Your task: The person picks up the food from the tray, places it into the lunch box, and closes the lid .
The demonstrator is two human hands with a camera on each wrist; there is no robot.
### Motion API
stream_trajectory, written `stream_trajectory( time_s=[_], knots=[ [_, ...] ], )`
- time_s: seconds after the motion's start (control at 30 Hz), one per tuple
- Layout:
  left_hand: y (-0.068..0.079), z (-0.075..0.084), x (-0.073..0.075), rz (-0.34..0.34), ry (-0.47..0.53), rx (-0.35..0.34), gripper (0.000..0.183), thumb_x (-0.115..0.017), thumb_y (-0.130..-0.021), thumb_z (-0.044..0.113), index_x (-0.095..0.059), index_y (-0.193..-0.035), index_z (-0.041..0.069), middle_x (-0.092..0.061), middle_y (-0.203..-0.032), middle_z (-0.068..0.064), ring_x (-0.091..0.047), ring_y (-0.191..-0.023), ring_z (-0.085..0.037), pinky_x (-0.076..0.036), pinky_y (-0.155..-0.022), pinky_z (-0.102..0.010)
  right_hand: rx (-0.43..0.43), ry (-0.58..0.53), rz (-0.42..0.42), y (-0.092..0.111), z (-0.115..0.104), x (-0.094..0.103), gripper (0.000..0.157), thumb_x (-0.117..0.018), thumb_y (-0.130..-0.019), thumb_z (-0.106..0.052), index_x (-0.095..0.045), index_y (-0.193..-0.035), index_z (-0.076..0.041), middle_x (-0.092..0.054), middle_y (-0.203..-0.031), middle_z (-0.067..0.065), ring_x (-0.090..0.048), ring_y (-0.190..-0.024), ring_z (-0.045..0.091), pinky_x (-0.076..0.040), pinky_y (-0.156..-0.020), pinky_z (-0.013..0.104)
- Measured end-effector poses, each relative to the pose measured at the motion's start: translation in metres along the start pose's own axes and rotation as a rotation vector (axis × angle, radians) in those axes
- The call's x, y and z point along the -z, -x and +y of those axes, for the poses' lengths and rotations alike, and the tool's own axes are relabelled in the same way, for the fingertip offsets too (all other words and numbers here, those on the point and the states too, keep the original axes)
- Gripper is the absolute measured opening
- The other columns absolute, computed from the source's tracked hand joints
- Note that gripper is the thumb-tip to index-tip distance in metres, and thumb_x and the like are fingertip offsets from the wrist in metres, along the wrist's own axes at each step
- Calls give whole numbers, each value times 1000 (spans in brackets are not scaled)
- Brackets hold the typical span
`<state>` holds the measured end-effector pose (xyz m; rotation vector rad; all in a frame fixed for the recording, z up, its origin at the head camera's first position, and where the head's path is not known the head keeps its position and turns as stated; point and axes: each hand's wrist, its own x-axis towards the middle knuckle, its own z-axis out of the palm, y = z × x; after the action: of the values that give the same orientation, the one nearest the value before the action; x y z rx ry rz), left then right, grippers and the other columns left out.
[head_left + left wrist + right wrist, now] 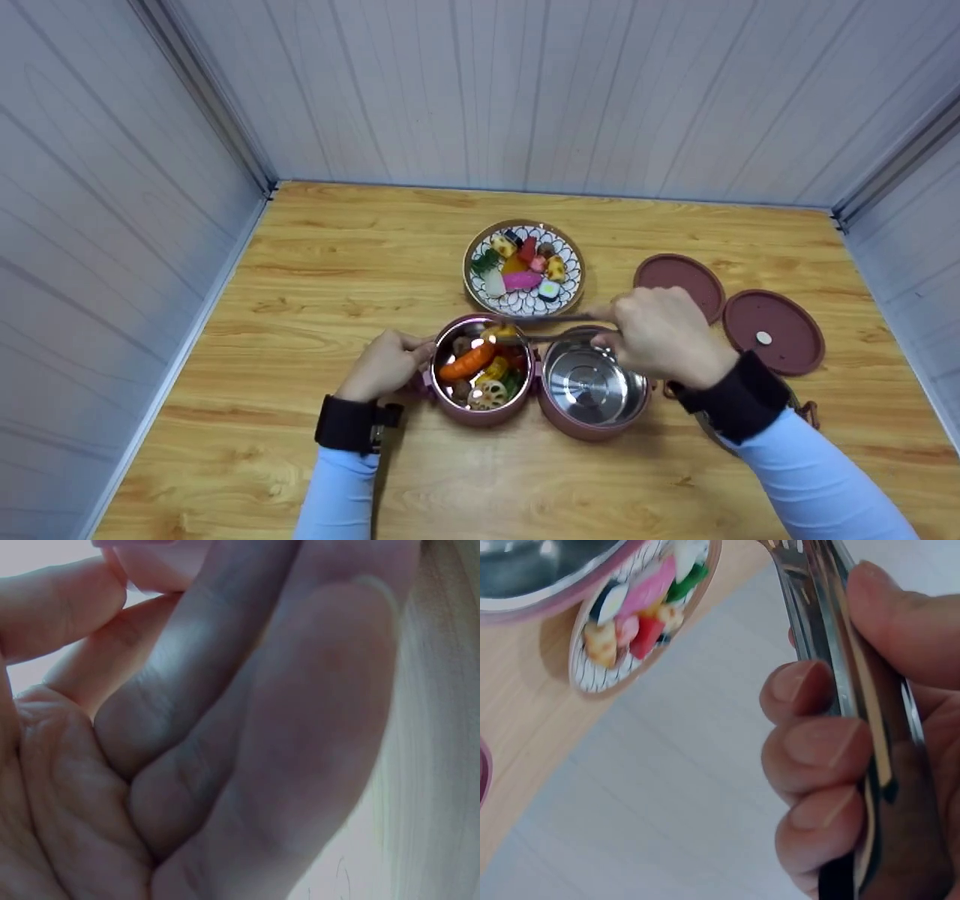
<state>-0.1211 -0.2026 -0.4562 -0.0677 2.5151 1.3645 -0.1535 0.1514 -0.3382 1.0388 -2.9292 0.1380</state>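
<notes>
My left hand (pixel 384 366) grips the side handle of the left pink pot (pixel 484 418); in the left wrist view, curled fingers (pixel 202 652) meet a pink edge. That pot holds a toy carrot (pixel 466 363), a lotus root slice (pixel 487 394), yellow pieces and greens. From the right, my right hand (pixel 667 337) holds metal tongs (pixel 562 319), gripped around their arms in the right wrist view. The tong tips reach over the left pot beside a yellow piece (pixel 499 331); whether they pinch it, I cannot tell. Beneath the tongs stands a second pink pot (pixel 592 429), its steel inside bare.
Behind the pots, a patterned plate (pixel 579 259) carries several toy foods. Two dark red lids (pixel 686 281) lie at the right. Another vessel with a brown handle (pixel 810 412) is mostly hidden under my right forearm. Panel walls (pixel 480 97) enclose the wooden table.
</notes>
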Motion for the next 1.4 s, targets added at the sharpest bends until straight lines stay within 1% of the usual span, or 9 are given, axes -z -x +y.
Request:
stream_trajectory(
  time_s=[0.13, 0.3, 0.43, 0.63, 0.73, 1.0, 1.1, 1.2, 1.4],
  knots=[
    [0, 0, 0, -2, -1, 8, 21, -62, -98, 20, -79, -99, 8, -59, -65, -6, -50, -52, -13, -42, -51, -29, 76, 47, 64, 6, -12, -12, 36, -80, -81, -32, -76, -115, -21, -58, -65, -3, -43, -47, 13, -32, -41, 32],
    [1, 1, -1, -11, 25, 20, 21, -62, -98, 18, -77, -106, 7, -61, -70, -6, -54, -54, -17, -42, -51, -28, 99, 84, 56, 12, -23, -20, 38, -82, -79, -33, -76, -114, -21, -56, -64, -4, -43, -46, 13, -31, -40, 32],
    [0, 3, -1, -12, 40, 28, 21, -61, -98, 17, -77, -107, 7, -63, -71, -11, -56, -54, -20, -44, -50, -28, 88, 91, 23, 15, -27, -17, 40, -82, -78, -35, -74, -115, -19, -56, -65, -2, -44, -47, 14, -31, -40, 32],
    [-2, 3, -1, -12, 4, -10, 23, -61, -98, 21, -78, -92, 7, -59, -64, -6, -50, -51, -14, -41, -50, -27, 40, 83, 39, 17, -24, -10, 42, -81, -80, -36, -74, -119, -21, -65, -74, 0, -53, -51, 20, -33, -41, 34],
    [-2, 1, 0, -5, -4, -11, 21, -62, -98, 21, -79, -96, 8, -60, -65, -7, -49, -51, -13, -41, -50, -28, 25, 60, 48, 15, -21, -8, 43, -80, -81, -36, -73, -120, -21, -68, -80, 1, -54, -52, 21, -34, -42, 34],
    [1, 1, -2, -5, 35, 4, 21, -62, -98, 20, -79, -97, 7, -66, -72, -8, -56, -54, -19, -47, -52, -30, -88, -31, 130, 13, 10, -6, 55, -76, -86, -39, -64, -132, -11, -71, -101, 15, -64, -68, 30, -46, -48, 42],
    [0, 1, -2, -4, 21, 2, 23, -62, -98, 21, -79, -93, 7, -67, -76, -10, -55, -53, -18, -46, -52, -31, -159, -50, 131, 9, 28, -13, 54, -75, -88, -36, -63, -133, -9, -71, -96, 14, -60, -66, 28, -45, -48, 42],
    [0, 1, -2, 13, -8, -4, 21, -62, -98, 21, -80, -96, 9, -69, -85, -7, -48, -50, -14, -41, -50, -29, -224, -63, 87, 3, 42, -24, 52, -73, -89, -37, -64, -132, -10, -71, -95, 15, -61, -68, 29, -44, -51, 43],
    [0, 1, -1, 1, 4, 7, 22, -62, -98, 22, -79, -90, 9, -64, -72, -9, -47, -50, -13, -40, -50, -29, -309, -89, -55, -7, 57, -46, 52, -72, -90, -40, -64, -133, -12, -70, -110, 19, -62, -74, 29, -43, -55, 41]
  ],
)
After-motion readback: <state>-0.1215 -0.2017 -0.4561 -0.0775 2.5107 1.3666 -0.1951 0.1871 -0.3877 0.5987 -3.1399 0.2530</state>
